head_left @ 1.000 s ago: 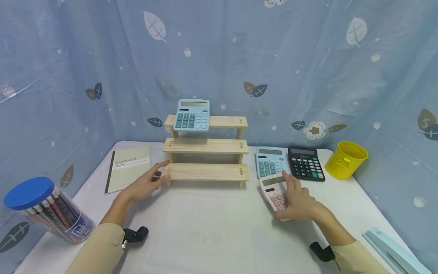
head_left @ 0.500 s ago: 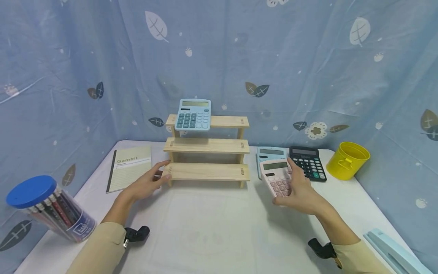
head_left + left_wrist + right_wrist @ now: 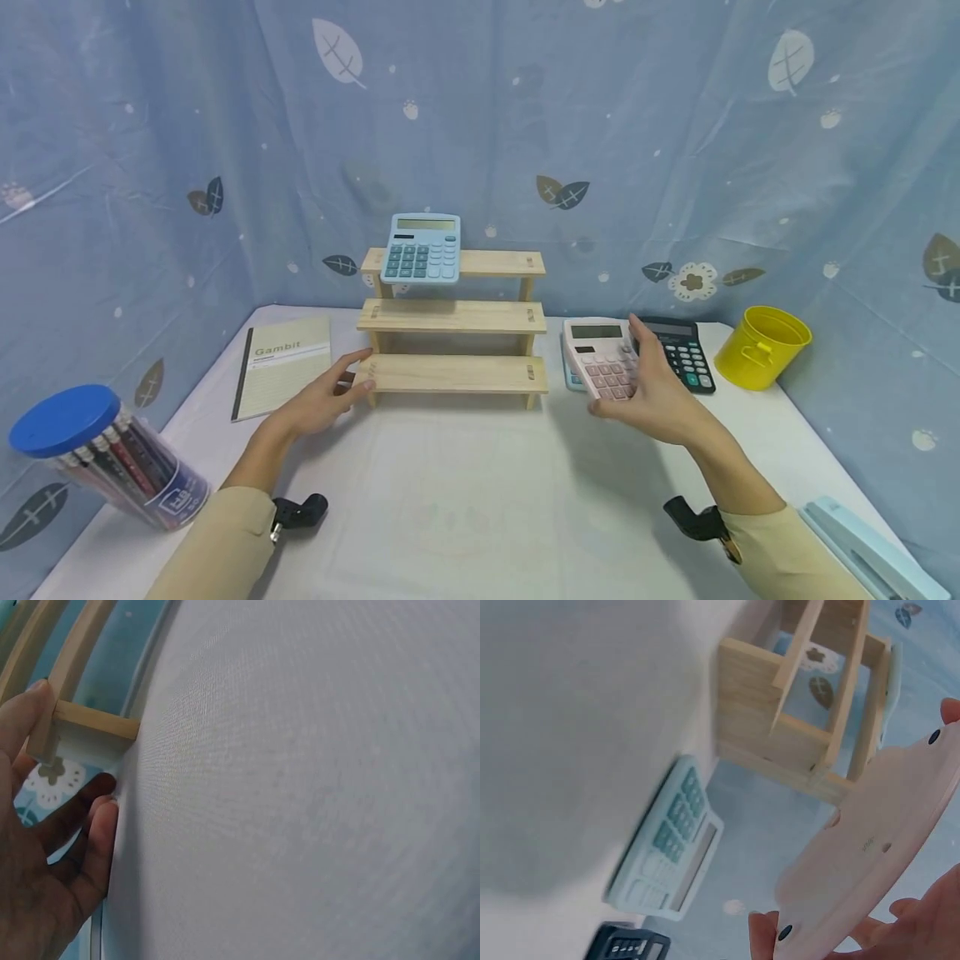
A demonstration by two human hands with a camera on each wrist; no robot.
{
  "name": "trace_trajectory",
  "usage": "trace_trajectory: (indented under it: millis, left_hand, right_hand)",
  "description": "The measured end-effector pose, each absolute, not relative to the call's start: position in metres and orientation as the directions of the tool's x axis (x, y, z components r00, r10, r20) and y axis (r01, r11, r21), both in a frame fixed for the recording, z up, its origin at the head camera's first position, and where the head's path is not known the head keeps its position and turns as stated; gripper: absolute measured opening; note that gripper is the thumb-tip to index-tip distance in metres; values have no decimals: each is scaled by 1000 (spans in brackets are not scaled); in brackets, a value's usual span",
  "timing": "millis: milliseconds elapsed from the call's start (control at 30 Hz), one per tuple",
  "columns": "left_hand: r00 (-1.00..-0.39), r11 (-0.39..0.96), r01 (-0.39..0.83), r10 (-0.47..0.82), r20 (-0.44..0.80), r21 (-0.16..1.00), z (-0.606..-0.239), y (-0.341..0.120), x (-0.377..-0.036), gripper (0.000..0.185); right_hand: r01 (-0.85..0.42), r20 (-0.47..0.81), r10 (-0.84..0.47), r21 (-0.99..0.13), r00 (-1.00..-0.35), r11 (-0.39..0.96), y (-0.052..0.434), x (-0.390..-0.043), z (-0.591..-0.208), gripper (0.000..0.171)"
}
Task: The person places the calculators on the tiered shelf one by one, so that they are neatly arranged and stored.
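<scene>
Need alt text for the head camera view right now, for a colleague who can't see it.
The right hand holds a pink calculator lifted above the white table, right of a three-tier wooden shelf. The left hand touches the shelf's bottom left corner; a blue calculator leans on the top tier.

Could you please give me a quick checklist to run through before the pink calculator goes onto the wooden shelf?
1. Right hand grips the pink calculator: ok, lifted off the table, thumb and fingers at its edges.
2. Left hand steadies the wooden shelf: ok, fingers touch its lower left corner.
3. Middle and bottom steps free: ok, both bare.
4. Top step: partly taken, the blue calculator leans at its left end.
5. Path clear of the black calculator: ok, it lies flat to the right.
6. Grip firmness underneath: cannot tell.
</scene>
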State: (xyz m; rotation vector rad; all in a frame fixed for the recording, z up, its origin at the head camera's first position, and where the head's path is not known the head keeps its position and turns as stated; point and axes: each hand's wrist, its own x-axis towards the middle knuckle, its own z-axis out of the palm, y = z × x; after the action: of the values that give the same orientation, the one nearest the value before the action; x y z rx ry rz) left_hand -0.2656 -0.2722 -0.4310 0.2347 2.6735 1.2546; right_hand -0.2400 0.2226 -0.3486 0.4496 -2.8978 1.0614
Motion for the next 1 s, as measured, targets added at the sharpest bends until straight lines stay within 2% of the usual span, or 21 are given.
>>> trace_trajectory:
  millis: [500, 1000]
  left_hand:
    - [-969, 613, 74, 230, -88, 787, -429, -272, -265, 75]
    - [-969, 615, 76, 231, -87, 785, -432, -274, -267, 74]
  right_hand:
    - [-319, 207, -243, -621, -948, 715, 202, -265, -327, 127]
    - [-347, 293, -205, -605, -934, 717, 167, -300, -306, 130]
